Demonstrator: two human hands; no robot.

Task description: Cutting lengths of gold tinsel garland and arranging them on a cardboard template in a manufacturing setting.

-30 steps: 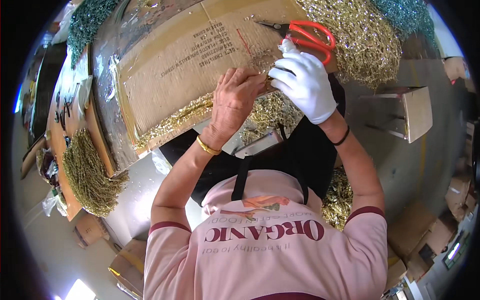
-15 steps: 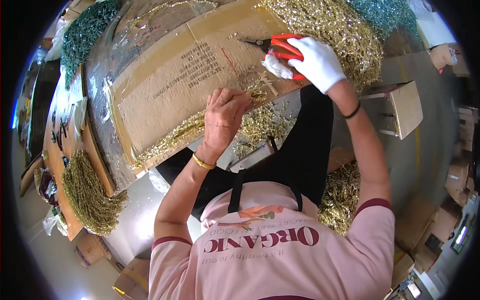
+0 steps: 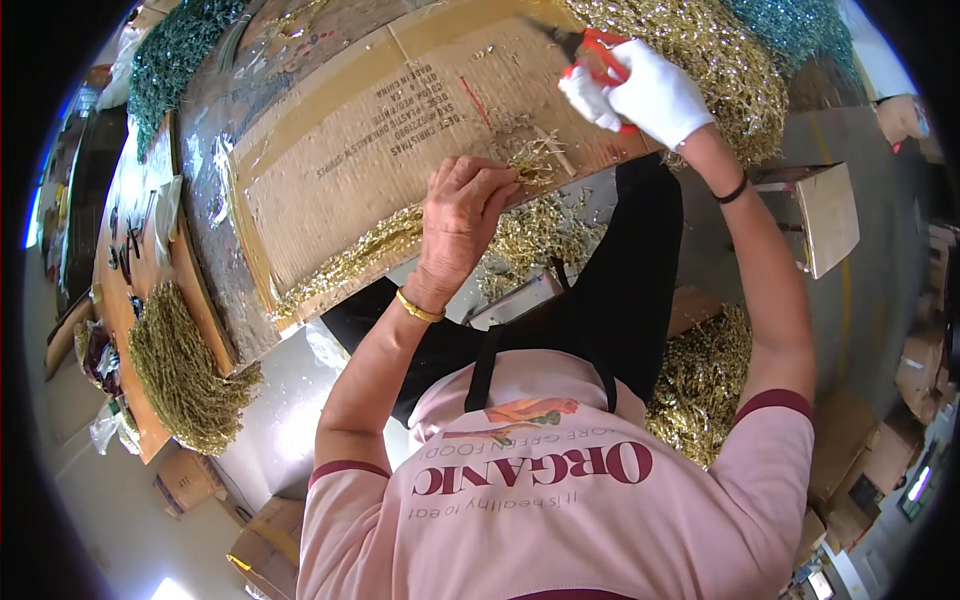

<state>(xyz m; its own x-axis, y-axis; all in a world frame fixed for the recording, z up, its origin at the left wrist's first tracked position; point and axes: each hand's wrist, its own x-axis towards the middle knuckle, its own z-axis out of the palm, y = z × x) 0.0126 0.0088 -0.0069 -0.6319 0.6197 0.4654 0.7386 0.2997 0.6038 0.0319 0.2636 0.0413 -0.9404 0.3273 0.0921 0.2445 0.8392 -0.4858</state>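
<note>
My bare left hand point(image 3: 465, 215), a gold bangle at its wrist, is closed around a bundle of gold glittery sprigs point(image 3: 375, 245) along the near edge of a flat cardboard sheet point(image 3: 360, 170). The sprigs' frayed ends point(image 3: 537, 163) stick out to the right of my fingers. Up and to the right, my right hand point(image 3: 655, 98), in a white glove, grips red-handled scissors point(image 3: 606, 52). Their dark blades point to the upper left above the cardboard, smeared by motion. White-gloved fingers pass around the handles. The scissors are apart from the bundle.
Beyond the scissors lies a large heap of gold sprigs point(image 3: 700, 50), with teal sprigs point(image 3: 795, 30) behind it. Cut gold bits point(image 3: 535, 245) lie below the table edge. At left, another gold bunch point(image 3: 185, 370) hangs off a wooden board point(image 3: 150, 250). A stool point(image 3: 825, 215) stands at right.
My right hand has moved the scissors up and to the right, away from the bundle. My left hand keeps its hold on the sprigs. The whole view has shifted slightly.
</note>
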